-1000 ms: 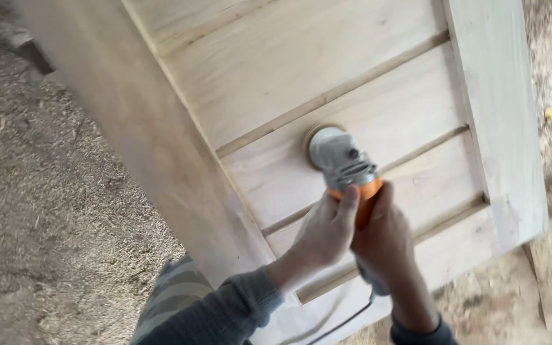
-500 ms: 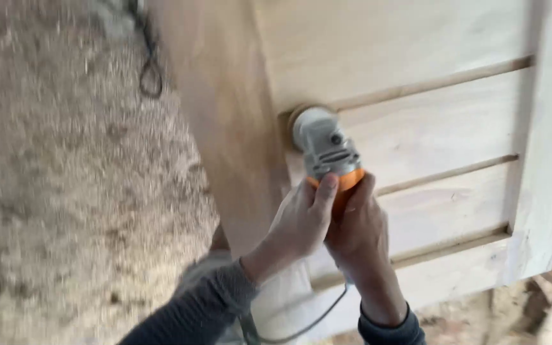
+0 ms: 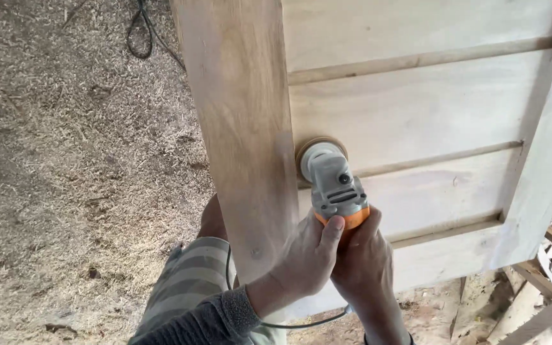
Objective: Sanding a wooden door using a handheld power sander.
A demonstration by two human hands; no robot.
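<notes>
A pale wooden panelled door lies flat before me, with a darker side stile on its left. On it rests a grey and orange angle sander, its round disc pressed against the panel beside the stile. My left hand wraps the sander's orange body from the left, thumb along the top. My right hand grips the same body from the right. The two hands touch each other.
Sawdust and wood shavings cover the ground to the left. A black cable lies coiled at the top left. The sander's cord hangs under my wrists. Wooden trestle slats show at the bottom right.
The sander and both hands have slid left across the panel, from its middle to the edge by the left stile. The view has shifted with them.
</notes>
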